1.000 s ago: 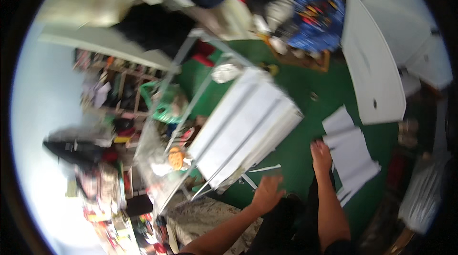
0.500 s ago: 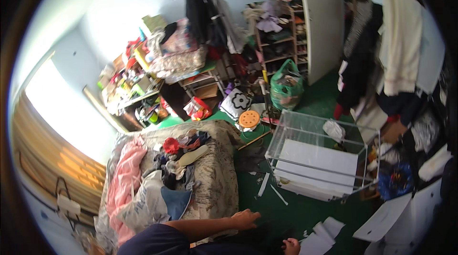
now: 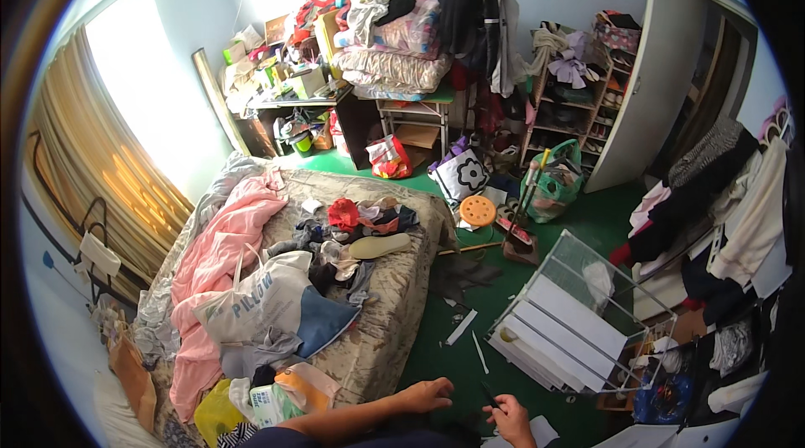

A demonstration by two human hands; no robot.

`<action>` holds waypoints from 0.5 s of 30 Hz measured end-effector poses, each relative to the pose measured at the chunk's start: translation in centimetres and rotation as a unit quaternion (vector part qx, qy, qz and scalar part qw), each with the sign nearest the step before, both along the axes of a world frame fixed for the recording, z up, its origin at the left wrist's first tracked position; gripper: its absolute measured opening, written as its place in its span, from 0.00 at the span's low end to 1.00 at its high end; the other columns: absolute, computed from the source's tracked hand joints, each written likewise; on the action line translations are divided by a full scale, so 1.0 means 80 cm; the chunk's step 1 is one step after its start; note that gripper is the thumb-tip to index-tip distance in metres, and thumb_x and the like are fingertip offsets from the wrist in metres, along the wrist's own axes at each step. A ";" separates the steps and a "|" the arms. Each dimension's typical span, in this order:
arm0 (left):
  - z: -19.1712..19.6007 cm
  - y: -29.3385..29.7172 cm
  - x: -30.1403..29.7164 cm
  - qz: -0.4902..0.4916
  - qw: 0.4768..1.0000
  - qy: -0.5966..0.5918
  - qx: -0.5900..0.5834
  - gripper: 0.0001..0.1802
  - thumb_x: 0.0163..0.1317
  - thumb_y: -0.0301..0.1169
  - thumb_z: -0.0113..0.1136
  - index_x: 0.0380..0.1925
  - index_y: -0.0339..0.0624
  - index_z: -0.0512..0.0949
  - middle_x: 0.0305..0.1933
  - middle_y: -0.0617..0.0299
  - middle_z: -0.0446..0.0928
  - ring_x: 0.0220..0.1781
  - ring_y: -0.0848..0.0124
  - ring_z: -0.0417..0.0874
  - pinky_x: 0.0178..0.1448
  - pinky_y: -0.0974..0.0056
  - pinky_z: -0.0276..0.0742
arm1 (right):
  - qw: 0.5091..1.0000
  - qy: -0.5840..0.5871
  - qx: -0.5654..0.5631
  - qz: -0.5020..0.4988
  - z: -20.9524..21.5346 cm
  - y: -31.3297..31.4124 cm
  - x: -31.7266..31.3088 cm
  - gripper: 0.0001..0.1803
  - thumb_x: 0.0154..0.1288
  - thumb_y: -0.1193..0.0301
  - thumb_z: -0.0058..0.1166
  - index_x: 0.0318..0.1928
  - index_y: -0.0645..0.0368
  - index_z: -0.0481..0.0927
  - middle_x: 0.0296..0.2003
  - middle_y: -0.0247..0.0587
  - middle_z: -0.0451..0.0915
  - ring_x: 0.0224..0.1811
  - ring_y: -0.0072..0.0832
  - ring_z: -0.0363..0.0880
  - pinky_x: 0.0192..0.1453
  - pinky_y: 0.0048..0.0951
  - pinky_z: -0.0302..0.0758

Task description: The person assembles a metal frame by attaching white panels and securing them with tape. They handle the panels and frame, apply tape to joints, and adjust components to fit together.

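My left hand [image 3: 429, 395] rests low in the head view with its fingers loosely spread, holding nothing, over my dark-clothed knee. Just to its right, my right hand [image 3: 510, 421] is closed around a thin dark stick-like object [image 3: 490, 398] that points up and left. In front of both hands a white wire-frame shelf unit [image 3: 579, 318] lies tilted on the green floor [image 3: 436, 356]. Two white strips [image 3: 462, 326] lie on the floor between the bed and that unit.
A bed [image 3: 394, 297] piled with clothes, a pink blanket [image 3: 226, 238] and a white bag fills the left. An orange round stool [image 3: 478, 210], a green bag [image 3: 553, 179], a loaded desk [image 3: 335, 96], open shelves and a white door [image 3: 654, 79] stand beyond.
The view has swung up from the floor to the whole room. Both hands have dropped to the lower edge and come closer together.
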State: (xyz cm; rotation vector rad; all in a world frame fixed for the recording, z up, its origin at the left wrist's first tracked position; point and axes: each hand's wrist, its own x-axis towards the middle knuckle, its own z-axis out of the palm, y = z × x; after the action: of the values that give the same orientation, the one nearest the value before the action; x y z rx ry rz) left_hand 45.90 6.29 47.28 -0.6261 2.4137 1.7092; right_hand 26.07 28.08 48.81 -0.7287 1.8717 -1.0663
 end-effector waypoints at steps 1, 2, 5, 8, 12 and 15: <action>-0.006 -0.011 0.006 0.011 1.000 0.005 0.005 0.23 0.65 0.41 0.66 0.54 0.40 0.72 0.44 0.49 0.84 0.49 0.52 0.86 0.54 0.55 0.81 | 1.000 0.007 0.010 0.025 -0.004 -0.013 0.003 0.12 0.66 0.79 0.51 0.50 0.66 0.74 0.37 0.46 0.89 0.29 0.27 0.87 0.37 0.29 0.81; -0.003 -0.020 0.019 0.038 0.999 0.008 0.026 0.23 0.66 0.41 0.66 0.53 0.40 0.73 0.44 0.49 0.85 0.49 0.54 0.87 0.54 0.56 0.81 | 0.999 0.000 0.012 0.045 0.023 -0.034 0.015 0.13 0.68 0.78 0.51 0.52 0.67 0.74 0.38 0.45 0.89 0.29 0.26 0.87 0.37 0.28 0.81; 0.011 -0.060 0.039 0.104 0.992 0.010 0.073 0.21 0.66 0.37 0.67 0.53 0.38 0.74 0.44 0.50 0.85 0.49 0.62 0.87 0.54 0.59 0.81 | 0.998 -0.033 -0.017 0.056 0.035 -0.096 0.035 0.11 0.71 0.76 0.49 0.51 0.67 0.75 0.41 0.47 0.89 0.30 0.25 0.86 0.38 0.27 0.81; 0.023 -0.091 0.064 0.173 0.962 0.011 0.211 0.20 0.68 0.29 0.64 0.57 0.35 0.72 0.49 0.52 0.84 0.54 0.66 0.84 0.59 0.62 0.78 | 0.995 -0.030 -0.009 0.098 0.058 -0.151 0.055 0.09 0.71 0.75 0.52 0.48 0.67 0.77 0.39 0.44 0.89 0.32 0.25 0.87 0.39 0.27 0.82; 0.033 -0.120 0.075 0.216 0.937 0.036 0.271 0.19 0.68 0.28 0.64 0.56 0.36 0.72 0.49 0.57 0.83 0.51 0.73 0.81 0.57 0.65 0.77 | 0.993 -0.049 0.005 0.112 0.072 -0.198 0.066 0.08 0.70 0.74 0.53 0.46 0.66 0.78 0.38 0.42 0.89 0.32 0.24 0.86 0.39 0.27 0.81; 0.031 -0.132 0.067 0.229 0.920 0.065 0.311 0.16 0.68 0.27 0.64 0.54 0.36 0.74 0.45 0.62 0.81 0.47 0.77 0.79 0.54 0.68 0.76 | 0.991 -0.054 0.007 0.126 0.084 -0.221 0.063 0.08 0.71 0.74 0.53 0.45 0.66 0.77 0.38 0.42 0.89 0.33 0.21 0.86 0.39 0.25 0.81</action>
State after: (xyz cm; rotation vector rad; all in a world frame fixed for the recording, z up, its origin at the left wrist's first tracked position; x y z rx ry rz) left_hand 51.23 -4.25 49.75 -1.0391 1.6848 2.5988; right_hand 31.13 10.38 55.49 -0.8576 1.6434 -0.9120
